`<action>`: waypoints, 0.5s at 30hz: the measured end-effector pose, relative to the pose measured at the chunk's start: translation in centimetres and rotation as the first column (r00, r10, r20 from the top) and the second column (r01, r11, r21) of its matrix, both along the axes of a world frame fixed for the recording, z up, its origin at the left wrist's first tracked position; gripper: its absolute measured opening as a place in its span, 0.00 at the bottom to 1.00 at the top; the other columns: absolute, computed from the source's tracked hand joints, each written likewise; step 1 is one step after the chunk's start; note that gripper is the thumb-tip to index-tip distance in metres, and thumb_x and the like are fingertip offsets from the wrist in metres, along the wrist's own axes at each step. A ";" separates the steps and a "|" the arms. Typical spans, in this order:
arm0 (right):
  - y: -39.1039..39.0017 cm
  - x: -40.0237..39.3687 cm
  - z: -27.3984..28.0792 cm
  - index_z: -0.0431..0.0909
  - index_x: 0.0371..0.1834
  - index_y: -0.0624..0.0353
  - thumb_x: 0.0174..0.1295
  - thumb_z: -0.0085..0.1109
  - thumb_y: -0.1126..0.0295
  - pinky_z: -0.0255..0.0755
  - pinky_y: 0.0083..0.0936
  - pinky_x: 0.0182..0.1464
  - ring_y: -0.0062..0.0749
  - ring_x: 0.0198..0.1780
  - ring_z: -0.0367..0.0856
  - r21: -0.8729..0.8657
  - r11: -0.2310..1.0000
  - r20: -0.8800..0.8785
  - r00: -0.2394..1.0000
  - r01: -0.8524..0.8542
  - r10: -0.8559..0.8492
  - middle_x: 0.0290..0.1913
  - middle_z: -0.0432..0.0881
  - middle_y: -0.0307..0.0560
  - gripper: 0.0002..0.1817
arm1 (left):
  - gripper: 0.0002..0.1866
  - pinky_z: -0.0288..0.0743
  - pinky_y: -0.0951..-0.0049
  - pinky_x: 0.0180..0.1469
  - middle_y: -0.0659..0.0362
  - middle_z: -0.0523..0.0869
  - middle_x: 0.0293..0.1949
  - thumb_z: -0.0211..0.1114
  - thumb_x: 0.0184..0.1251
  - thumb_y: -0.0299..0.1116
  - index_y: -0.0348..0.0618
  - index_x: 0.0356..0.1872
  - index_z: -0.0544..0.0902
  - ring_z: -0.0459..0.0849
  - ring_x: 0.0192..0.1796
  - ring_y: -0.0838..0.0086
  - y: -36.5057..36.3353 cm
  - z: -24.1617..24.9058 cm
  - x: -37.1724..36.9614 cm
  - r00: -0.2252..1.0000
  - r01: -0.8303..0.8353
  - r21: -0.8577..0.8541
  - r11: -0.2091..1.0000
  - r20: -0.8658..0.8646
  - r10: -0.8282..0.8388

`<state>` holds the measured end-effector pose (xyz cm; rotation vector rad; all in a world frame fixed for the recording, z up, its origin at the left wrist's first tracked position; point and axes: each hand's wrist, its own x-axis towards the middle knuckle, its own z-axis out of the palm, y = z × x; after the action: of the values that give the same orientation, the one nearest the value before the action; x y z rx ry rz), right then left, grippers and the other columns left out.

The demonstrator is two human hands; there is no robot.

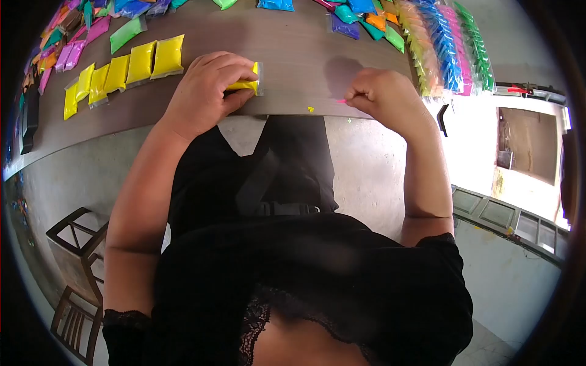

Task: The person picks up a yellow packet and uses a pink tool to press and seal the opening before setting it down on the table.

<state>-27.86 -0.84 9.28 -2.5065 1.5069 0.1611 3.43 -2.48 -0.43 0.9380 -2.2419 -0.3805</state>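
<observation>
My left hand [213,88] is closed over a yellow packet [254,80] with a clear film edge, near the table's front edge. Its fingers and thumb cover most of that packet. To its left, a slanting row of similar yellow packets [140,62] lies on the table. My right hand [386,99] is closed in a pinch above the front edge, apart from the packet. A small pink object [342,101] shows at its fingertips; the rest of it is hidden. Between the hands lies a tiny yellow crumb [311,109].
Mixed coloured packets [79,46] are heaped at the table's left; more coloured packets [372,21] lie at the back. Long strips of small packets [442,46] hang over the right side of the brown table [287,55]. A wooden chair [79,274] stands on the floor at left.
</observation>
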 end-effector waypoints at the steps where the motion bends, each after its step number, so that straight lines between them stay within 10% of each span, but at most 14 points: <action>1: -0.1 0.3 -0.5 0.87 0.32 0.55 0.55 0.67 0.75 0.76 0.36 0.40 0.44 0.38 0.84 -0.073 0.995 0.171 0.982 -0.064 0.075 0.33 0.84 0.44 0.04 | 0.16 0.72 0.61 0.64 0.62 0.87 0.50 0.76 0.54 0.30 0.47 0.45 0.85 0.81 0.60 0.61 0.0 0.0 0.0 1.000 -0.001 0.000 1.000 -0.001 0.001; 6: -0.4 1.9 -2.9 0.87 0.31 0.56 0.53 0.66 0.77 0.77 0.34 0.40 0.44 0.39 0.84 -0.087 0.984 0.438 0.881 -0.156 0.178 0.31 0.84 0.45 0.05 | 0.16 0.72 0.61 0.64 0.62 0.87 0.51 0.76 0.54 0.30 0.48 0.45 0.84 0.81 0.59 0.61 0.0 -0.2 0.1 1.000 -0.002 -0.037 0.999 -0.001 0.002; 10: -1.1 -0.2 -0.9 0.89 0.34 0.57 0.54 0.66 0.79 0.77 0.32 0.42 0.42 0.38 0.84 0.269 0.953 -0.031 0.988 -0.137 0.150 0.29 0.84 0.46 0.06 | 0.16 0.72 0.61 0.64 0.62 0.86 0.51 0.76 0.54 0.30 0.48 0.45 0.85 0.81 0.59 0.62 0.0 -0.3 0.2 1.000 0.003 -0.023 1.000 -0.006 -0.003; 13: -1.4 0.1 -0.5 0.88 0.36 0.58 0.55 0.67 0.78 0.76 0.31 0.41 0.40 0.38 0.84 0.422 0.905 0.167 0.986 -0.062 -0.010 0.31 0.84 0.46 0.06 | 0.17 0.71 0.61 0.65 0.62 0.86 0.52 0.76 0.54 0.30 0.48 0.47 0.84 0.81 0.59 0.62 -0.1 -0.2 0.1 1.000 -0.003 -0.022 1.000 0.007 0.003; 15: -1.5 1.8 -1.1 0.87 0.38 0.60 0.57 0.68 0.76 0.75 0.29 0.40 0.38 0.37 0.83 0.180 0.972 0.438 0.897 -0.153 0.061 0.33 0.85 0.46 0.06 | 0.19 0.72 0.61 0.64 0.59 0.87 0.52 0.76 0.54 0.27 0.47 0.49 0.83 0.82 0.59 0.59 0.0 0.2 0.1 1.000 0.011 -0.002 1.000 -0.015 -0.011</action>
<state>-26.01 -2.35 8.17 -2.2622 1.1115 -0.1975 3.53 -2.46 -0.22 0.9190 -2.2342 -0.3893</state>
